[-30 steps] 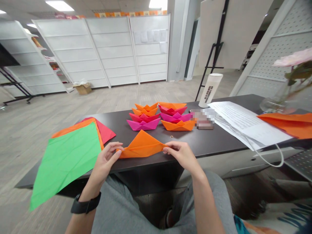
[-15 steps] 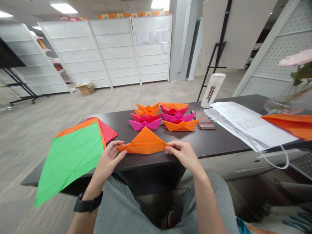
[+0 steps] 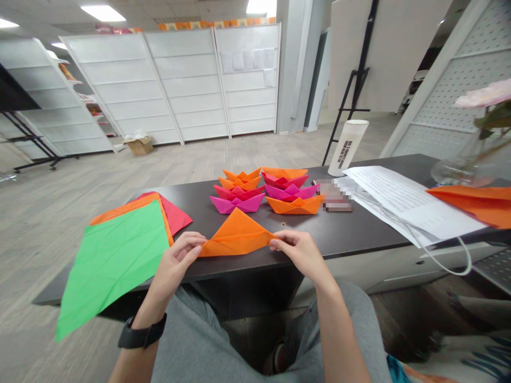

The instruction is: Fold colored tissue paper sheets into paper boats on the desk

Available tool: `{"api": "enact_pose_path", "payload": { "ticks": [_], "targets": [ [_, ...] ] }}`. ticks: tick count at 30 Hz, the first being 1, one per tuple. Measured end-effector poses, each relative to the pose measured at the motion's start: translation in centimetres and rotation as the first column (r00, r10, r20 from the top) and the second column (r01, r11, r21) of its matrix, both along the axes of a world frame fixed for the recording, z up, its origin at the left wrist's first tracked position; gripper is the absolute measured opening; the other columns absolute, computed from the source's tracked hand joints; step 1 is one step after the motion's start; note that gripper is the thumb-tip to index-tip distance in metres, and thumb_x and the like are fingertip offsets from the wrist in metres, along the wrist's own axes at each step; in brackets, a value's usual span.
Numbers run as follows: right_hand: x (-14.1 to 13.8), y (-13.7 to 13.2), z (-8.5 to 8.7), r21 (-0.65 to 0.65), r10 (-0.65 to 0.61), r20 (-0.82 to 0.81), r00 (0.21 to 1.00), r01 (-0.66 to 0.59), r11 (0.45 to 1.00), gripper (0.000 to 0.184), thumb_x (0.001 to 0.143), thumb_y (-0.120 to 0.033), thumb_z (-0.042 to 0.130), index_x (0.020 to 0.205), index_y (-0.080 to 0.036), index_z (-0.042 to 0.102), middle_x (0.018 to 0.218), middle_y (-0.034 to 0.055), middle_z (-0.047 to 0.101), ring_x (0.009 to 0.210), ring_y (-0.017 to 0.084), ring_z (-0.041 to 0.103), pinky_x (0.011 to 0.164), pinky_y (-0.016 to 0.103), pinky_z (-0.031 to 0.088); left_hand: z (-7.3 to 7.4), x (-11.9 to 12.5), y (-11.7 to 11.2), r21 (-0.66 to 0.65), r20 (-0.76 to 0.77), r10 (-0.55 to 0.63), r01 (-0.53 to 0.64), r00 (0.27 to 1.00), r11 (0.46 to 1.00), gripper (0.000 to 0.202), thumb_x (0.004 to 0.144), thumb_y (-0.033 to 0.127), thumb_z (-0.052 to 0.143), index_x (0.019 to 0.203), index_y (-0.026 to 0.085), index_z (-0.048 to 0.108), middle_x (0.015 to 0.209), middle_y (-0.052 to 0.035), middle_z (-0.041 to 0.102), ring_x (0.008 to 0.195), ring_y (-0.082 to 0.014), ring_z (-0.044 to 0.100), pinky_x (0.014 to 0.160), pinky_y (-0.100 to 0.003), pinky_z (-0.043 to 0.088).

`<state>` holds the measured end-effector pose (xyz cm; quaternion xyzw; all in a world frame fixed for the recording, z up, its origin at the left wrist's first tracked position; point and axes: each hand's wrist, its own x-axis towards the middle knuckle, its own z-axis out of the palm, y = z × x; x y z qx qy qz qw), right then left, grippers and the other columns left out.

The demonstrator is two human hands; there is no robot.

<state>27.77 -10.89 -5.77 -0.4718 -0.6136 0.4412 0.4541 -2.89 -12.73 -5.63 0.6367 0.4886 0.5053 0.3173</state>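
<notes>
A folded sheet of orange paper [image 3: 238,235], peaked at the top like a triangle, is stretched between my hands over the front of the dark table. My left hand [image 3: 180,258] pinches its left end between thumb and fingers. The right end is pinched by my right hand [image 3: 298,252]. Just behind the peak stand two rows of folded paper boats, among them a magenta boat [image 3: 237,204] at the front left and an orange boat [image 3: 294,205] at the front right. Fingertips hide both ends of the paper.
Green paper [image 3: 120,260] lies over orange and red sheets at the left, overhanging the table [image 3: 339,234]. To the right are a white cylinder [image 3: 348,148], printed sheets [image 3: 415,199], a white cable [image 3: 447,268], another orange paper [image 3: 475,205] and a glass vase [image 3: 459,167] with a pink flower.
The left end of the orange paper has dipped slightly, and the lower edge has changed shape. My left hand has shifted a little; the right hand keeps its pinch in nearly the same place.
</notes>
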Motion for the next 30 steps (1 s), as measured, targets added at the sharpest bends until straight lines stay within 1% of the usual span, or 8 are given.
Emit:
{"api": "enact_pose_path", "payload": {
  "ticks": [3, 6, 10, 12, 16, 22, 25, 30],
  "targets": [
    [-0.04, 0.0, 0.05, 0.001, -0.007, -0.005, 1.0, 0.007, 1.0, 0.02, 0.079, -0.035, 0.067, 0.084, -0.017, 0.075, 0.076, 0.0047, 0.075, 0.074, 0.022, 0.07, 0.068, 0.03, 0.052, -0.11, 0.08, 0.1, 0.012, -0.038, -0.025, 0.025, 0.999, 1.0, 0.016, 0.074, 0.035, 0.077, 0.082, 0.022, 0.072, 0.106, -0.007, 0.061, 0.108, -0.0238, 0.061, 0.096, -0.036, 0.051],
    [-0.06, 0.02, 0.03, 0.003, -0.012, -0.004, 1.0, 0.012, 1.0, 0.019, 0.079, -0.033, 0.067, 0.085, -0.017, 0.076, 0.076, 0.0047, 0.075, 0.074, 0.021, 0.07, 0.069, 0.03, 0.051, -0.13, 0.27, 0.33, 0.015, -0.055, 0.003, -0.002, 0.998, 1.0, 0.016, 0.076, 0.038, 0.075, 0.073, 0.022, 0.071, 0.112, -0.0083, 0.059, 0.113, -0.0245, 0.059, 0.101, -0.039, 0.048],
    [-0.05, 0.09, -0.08, 0.004, -0.024, -0.012, 1.0, 0.024, 1.0, 0.018, 0.079, -0.033, 0.067, 0.085, -0.017, 0.076, 0.077, 0.0045, 0.075, 0.074, 0.021, 0.07, 0.07, 0.03, 0.051, 0.16, 0.46, 0.44, -0.106, 0.028, -0.017, 0.02, 0.999, 0.994, 0.023, 0.078, 0.043, 0.073, 0.078, 0.02, 0.07, 0.134, -0.0119, 0.057, 0.126, -0.0282, 0.055, 0.105, -0.041, 0.044],
    [-0.04, 0.12, -0.1, 0.005, -0.028, -0.011, 1.0, 0.028, 1.0, 0.018, 0.079, -0.032, 0.067, 0.085, -0.017, 0.075, 0.076, 0.0043, 0.075, 0.073, 0.021, 0.07, 0.07, 0.03, 0.051, 0.3, 0.49, 0.38, -0.165, 0.058, -0.02, 0.029, 0.998, 0.986, 0.028, 0.076, 0.046, 0.075, 0.08, 0.02, 0.069, 0.126, -0.0123, 0.064, 0.118, -0.0283, 0.061, 0.101, -0.041, 0.047],
    [-0.02, 0.08, -0.05, 0.007, -0.015, 0.005, 1.0, 0.015, 1.0, 0.018, 0.08, -0.032, 0.067, 0.085, -0.017, 0.075, 0.075, 0.0041, 0.075, 0.073, 0.021, 0.07, 0.07, 0.029, 0.051, 0.19, 0.5, 0.29, -0.214, 0.051, 0.049, -0.037, 0.997, 0.976, 0.036, 0.072, 0.052, 0.076, 0.085, 0.019, 0.069, 0.092, -0.0072, 0.074, 0.088, -0.0244, 0.07, 0.082, -0.035, 0.055],
    [-0.15, -0.06, 0.08, -0.008, -0.014, 0.062, 0.998, 0.015, 1.0, 0.019, 0.08, -0.033, 0.066, 0.083, -0.017, 0.075, 0.073, 0.0045, 0.075, 0.071, 0.021, 0.07, 0.067, 0.029, 0.05, -0.37, 0.41, 0.4, -0.186, 0.111, 0.097, -0.076, 0.989, 0.98, 0.034, 0.073, 0.045, 0.078, 0.09, 0.019, 0.066, 0.095, -0.0053, 0.072, 0.091, -0.0202, 0.068, 0.083, -0.029, 0.053],
    [-0.29, -0.03, 0.03, 0.008, -0.03, 0.067, 0.997, 0.029, 1.0, 0.019, 0.081, -0.032, 0.066, 0.09, -0.017, 0.073, 0.071, 0.0026, 0.073, 0.068, 0.02, 0.07, 0.068, 0.029, 0.05, -0.36, 0.41, 0.37, -0.186, 0.096, 0.118, -0.099, 0.988, 0.978, 0.031, 0.073, 0.043, 0.077, 0.087, 0.018, 0.065, 0.091, -0.0042, 0.069, 0.09, -0.019, 0.067, 0.084, -0.029, 0.052],
    [-0.33, 0.15, -0.27, 0.034, -0.053, 0.009, 0.999, 0.053, 0.998, 0.015, 0.081, -0.033, 0.067, 0.084, -0.018, 0.067, 0.07, 0.0019, 0.072, 0.067, 0.019, 0.07, 0.068, 0.029, 0.05, 0.0, 0.48, 0.23, -0.182, 0.064, 0.05, -0.038, 0.997, 0.983, 0.026, 0.073, 0.04, 0.077, 0.083, 0.019, 0.066, 0.089, -0.0037, 0.068, 0.089, -0.0194, 0.066, 0.084, -0.029, 0.052]
  ]
}}
